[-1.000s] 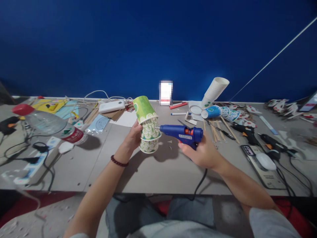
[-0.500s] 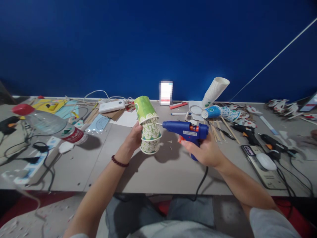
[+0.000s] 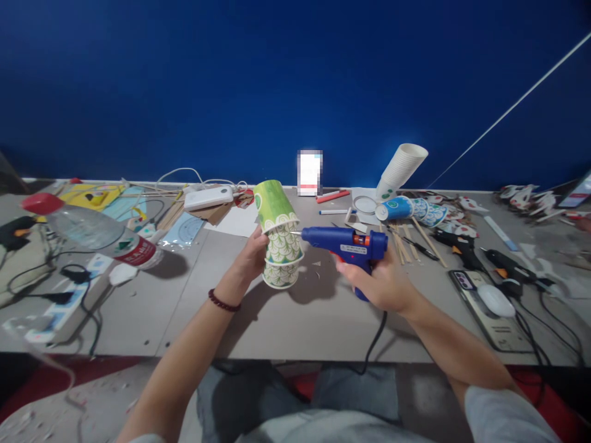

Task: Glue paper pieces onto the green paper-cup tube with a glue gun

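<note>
My left hand (image 3: 252, 255) grips a column of paper cups (image 3: 282, 246) from its left side, its fingertips hidden behind them. The cups carry a green scale pattern, and the top one (image 3: 273, 202) is mostly solid green, upside down and tilted. In my right hand (image 3: 378, 277) is a blue hot glue gun (image 3: 344, 241), fingers wrapped round its handle and near the orange trigger. The gun's metal nozzle points left, at the right side of the cups just below the green cup's rim; whether it touches I cannot tell.
Left stand a plastic bottle (image 3: 101, 231) and a power strip (image 3: 76, 301). Behind are a lit phone (image 3: 309, 173), markers (image 3: 332, 196), leaning white cups (image 3: 401, 169) and a blue cup column (image 3: 397, 209). On the right lie black glue guns (image 3: 512, 267), a phone (image 3: 492, 335) and a white mouse-shaped object (image 3: 496, 301).
The top of the cup column has shifted slightly right, and the column looks a little turned. The glue gun has stayed almost in place, its nozzle still by the cups.
</note>
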`<action>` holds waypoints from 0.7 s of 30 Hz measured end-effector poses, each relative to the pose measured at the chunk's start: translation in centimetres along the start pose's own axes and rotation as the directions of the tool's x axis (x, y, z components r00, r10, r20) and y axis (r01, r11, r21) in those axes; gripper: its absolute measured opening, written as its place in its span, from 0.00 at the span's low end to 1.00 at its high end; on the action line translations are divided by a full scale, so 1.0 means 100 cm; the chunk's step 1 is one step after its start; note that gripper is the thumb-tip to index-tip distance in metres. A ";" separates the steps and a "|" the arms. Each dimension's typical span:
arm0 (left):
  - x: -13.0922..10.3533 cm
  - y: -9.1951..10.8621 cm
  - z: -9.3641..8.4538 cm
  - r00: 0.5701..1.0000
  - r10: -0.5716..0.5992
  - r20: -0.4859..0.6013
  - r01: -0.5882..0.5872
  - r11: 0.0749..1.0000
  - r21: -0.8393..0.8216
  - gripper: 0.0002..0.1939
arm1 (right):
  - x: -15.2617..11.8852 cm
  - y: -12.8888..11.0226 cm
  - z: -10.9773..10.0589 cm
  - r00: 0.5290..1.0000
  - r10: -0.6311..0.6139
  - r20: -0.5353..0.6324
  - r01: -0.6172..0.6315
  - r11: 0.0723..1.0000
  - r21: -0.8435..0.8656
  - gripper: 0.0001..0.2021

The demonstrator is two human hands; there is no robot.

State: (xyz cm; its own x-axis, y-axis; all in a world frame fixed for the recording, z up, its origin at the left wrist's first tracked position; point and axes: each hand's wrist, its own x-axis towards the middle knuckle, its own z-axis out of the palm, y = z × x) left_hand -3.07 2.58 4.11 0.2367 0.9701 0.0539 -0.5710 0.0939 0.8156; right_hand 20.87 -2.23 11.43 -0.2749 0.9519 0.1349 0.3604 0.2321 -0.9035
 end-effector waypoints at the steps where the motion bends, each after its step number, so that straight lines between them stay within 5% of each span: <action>1: 0.000 0.000 0.000 1.000 -0.001 -0.002 0.001 1.000 0.003 0.34 | 0.000 0.000 0.000 1.000 0.001 -0.002 -0.001 1.000 -0.004 0.05; 21: -0.001 -0.001 -0.001 1.000 -0.008 -0.018 0.008 1.000 0.010 0.37 | 0.000 -0.003 0.000 0.999 -0.052 -0.017 0.050 0.994 -0.092 0.06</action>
State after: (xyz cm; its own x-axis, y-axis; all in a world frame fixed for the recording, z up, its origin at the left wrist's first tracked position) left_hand -3.09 2.50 3.97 0.2269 0.9732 0.0366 -0.5612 0.1000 0.8216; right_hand 20.79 -2.28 11.70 -0.2782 0.9419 0.1881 0.4268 0.2967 -0.8543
